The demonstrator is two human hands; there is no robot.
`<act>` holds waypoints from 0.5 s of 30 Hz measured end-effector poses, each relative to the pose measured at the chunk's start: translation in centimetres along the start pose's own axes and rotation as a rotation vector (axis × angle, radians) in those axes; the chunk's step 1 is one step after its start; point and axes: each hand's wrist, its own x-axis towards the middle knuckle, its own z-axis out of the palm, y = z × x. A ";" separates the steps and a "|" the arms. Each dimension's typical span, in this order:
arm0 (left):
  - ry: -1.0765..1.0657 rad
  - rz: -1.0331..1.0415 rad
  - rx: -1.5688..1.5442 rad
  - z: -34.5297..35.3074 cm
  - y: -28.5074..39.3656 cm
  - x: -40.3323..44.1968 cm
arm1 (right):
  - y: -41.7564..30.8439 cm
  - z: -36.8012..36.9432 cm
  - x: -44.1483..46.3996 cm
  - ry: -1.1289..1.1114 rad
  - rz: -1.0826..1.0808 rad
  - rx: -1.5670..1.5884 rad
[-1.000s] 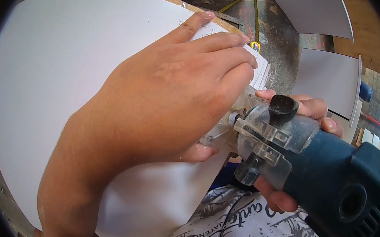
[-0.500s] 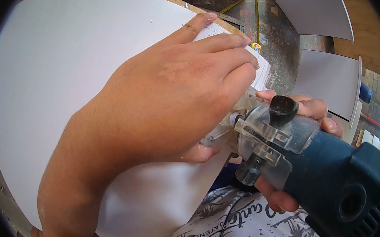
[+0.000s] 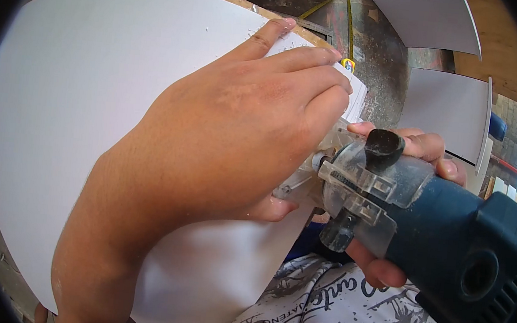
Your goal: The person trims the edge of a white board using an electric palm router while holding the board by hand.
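Observation:
My left hand (image 3: 232, 110) lies across a white panel (image 3: 81, 84), fingers spread toward its far edge. Its thumb rests beside the clear base (image 3: 298, 186) of a trim router; the palm hides part of that base. My right hand (image 3: 422, 148) is wrapped around the router, with fingers showing above and below it. The trim router (image 3: 437, 226) has a dark blue body, a clear guard and black knobs. It lies tilted on its side, its base at the panel's right edge. The cutting bit is hidden. Small white shavings (image 3: 251, 33) lie near my left fingertips.
Beyond the panel, a yellow tape measure (image 3: 348, 65) lies with its blade extended and bent. More white panels (image 3: 444, 110) stand on the stained floor (image 3: 378, 55) at the right. My patterned shorts (image 3: 345, 298) are close below the router.
The router has shifted very slightly, with my right hand still around it. My left hand stays in place on the panel.

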 end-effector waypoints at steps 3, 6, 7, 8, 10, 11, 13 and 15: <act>-0.001 0.004 -0.002 0.2 -0.4 0.0 | 0.3 0.0 0.0 -0.026 -0.011 -0.018; -0.006 0.001 0.007 -0.4 0.8 0.0 | -0.5 -0.7 0.0 -0.068 -0.039 -0.050; -0.006 0.002 0.012 -0.5 0.8 0.0 | -0.4 -0.8 0.0 -0.076 -0.053 -0.060; -0.005 0.003 0.015 -0.5 0.8 0.0 | -0.4 -0.8 0.0 -0.070 -0.063 -0.062; -0.004 0.005 0.021 -0.4 0.9 0.0 | -0.3 -0.3 0.1 -0.041 -0.080 -0.060; -0.006 0.004 0.022 -0.5 0.9 -0.1 | -0.2 -0.1 0.1 -0.022 -0.089 -0.050; -0.013 0.000 0.024 -0.5 1.0 -0.1 | 0.3 0.3 -0.2 0.012 -0.110 -0.027; -0.014 0.003 0.020 -0.4 1.0 -0.2 | 0.4 0.3 -0.4 0.028 -0.105 -0.026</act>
